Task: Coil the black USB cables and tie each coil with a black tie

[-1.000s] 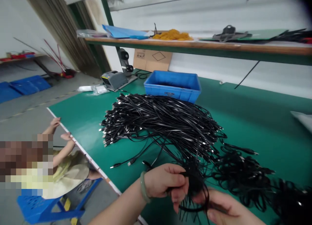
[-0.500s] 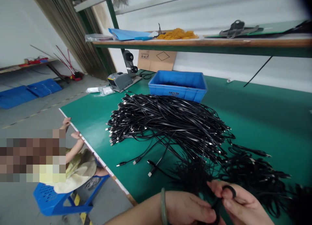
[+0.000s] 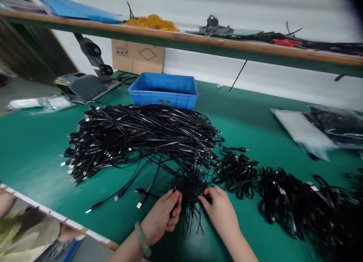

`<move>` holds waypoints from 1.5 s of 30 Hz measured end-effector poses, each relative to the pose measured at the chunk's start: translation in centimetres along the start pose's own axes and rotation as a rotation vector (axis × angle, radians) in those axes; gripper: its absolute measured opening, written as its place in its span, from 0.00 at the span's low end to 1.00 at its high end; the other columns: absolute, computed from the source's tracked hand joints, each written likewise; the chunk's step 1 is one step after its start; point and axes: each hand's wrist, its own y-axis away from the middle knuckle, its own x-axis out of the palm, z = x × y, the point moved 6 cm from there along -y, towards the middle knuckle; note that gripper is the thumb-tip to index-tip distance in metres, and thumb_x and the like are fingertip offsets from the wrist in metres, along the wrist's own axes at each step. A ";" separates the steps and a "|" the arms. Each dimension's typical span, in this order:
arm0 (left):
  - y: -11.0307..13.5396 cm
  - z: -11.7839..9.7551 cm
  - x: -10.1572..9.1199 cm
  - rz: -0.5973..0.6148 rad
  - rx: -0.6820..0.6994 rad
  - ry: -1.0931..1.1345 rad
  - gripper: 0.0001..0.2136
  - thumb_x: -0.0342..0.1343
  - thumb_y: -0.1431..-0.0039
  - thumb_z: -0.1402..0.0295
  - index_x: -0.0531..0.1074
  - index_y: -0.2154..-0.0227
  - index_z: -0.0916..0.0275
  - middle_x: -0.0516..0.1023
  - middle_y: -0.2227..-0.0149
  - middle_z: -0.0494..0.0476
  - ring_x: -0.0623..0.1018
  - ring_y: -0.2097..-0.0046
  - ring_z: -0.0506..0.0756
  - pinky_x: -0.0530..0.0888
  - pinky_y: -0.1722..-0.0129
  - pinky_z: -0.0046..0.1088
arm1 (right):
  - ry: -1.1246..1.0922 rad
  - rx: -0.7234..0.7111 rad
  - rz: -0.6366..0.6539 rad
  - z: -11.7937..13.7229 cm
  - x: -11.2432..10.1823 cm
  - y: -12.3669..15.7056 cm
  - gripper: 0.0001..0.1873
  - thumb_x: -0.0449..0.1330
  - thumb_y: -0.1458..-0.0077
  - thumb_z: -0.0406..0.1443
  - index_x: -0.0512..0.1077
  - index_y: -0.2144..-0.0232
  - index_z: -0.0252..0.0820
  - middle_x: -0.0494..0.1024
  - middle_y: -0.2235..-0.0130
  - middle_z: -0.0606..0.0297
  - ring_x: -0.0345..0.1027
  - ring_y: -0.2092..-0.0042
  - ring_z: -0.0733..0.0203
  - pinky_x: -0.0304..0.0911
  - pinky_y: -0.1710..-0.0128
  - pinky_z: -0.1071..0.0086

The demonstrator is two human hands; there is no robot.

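A big heap of loose black cables with metal plugs lies on the green table. In front of it stands a small tuft of thin black ties. My left hand, with a green bangle on the wrist, is curled and pinches the tuft's left side. My right hand rests on the table at the tuft's right side, fingers bent onto the strands. To the right runs a row of coiled black cable bundles.
A blue bin stands behind the heap, with a tape dispenser machine to its left. Plastic bags lie at the right. A shelf above carries yellow bands and tools. Another person sits at the bottom left.
The view swung right and down. My hands left the coil they were holding close to me and moved forward onto the tuft of ties on the table.
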 end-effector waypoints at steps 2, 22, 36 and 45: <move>-0.2 -0.1 0.2 -0.024 0.008 -0.012 0.22 0.52 0.57 0.45 0.58 0.73 0.59 0.55 0.85 0.38 0.49 0.85 0.42 0.42 0.86 0.19 | 0.048 -0.003 0.015 0.5 0.5 0.0 0.06 0.54 0.47 0.34 0.67 0.75 0.42 0.71 0.70 0.61 0.66 0.64 0.55 0.59 0.63 0.66; -0.2 -3.6 2.6 -0.254 0.522 -0.916 0.11 0.42 0.40 0.67 0.68 0.66 0.63 0.74 0.67 0.58 0.72 0.64 0.55 0.66 0.64 0.31 | -1.283 0.378 -0.136 3.1 -2.4 0.7 0.42 0.65 0.61 0.43 0.51 0.46 0.41 0.67 0.80 0.75 0.59 0.80 0.66 0.56 0.80 0.74; 0.4 -3.4 4.1 -0.059 0.403 -0.689 0.13 0.38 0.42 0.62 0.62 0.78 0.60 0.66 0.75 0.51 0.68 0.71 0.52 0.65 0.70 0.27 | -1.113 0.225 -0.043 4.0 -1.8 1.0 0.07 0.61 0.59 0.34 0.65 0.77 0.41 0.62 0.79 0.73 0.56 0.77 0.69 0.54 0.78 0.76; 0.9 -4.3 3.4 -0.202 0.495 -0.882 0.14 0.40 0.41 0.61 0.65 0.76 0.61 0.69 0.74 0.54 0.68 0.70 0.54 0.62 0.68 0.29 | -1.276 0.207 0.178 3.8 -1.2 0.6 0.19 0.63 0.60 0.33 0.68 0.61 0.42 0.70 0.77 0.71 0.63 0.75 0.66 0.59 0.75 0.75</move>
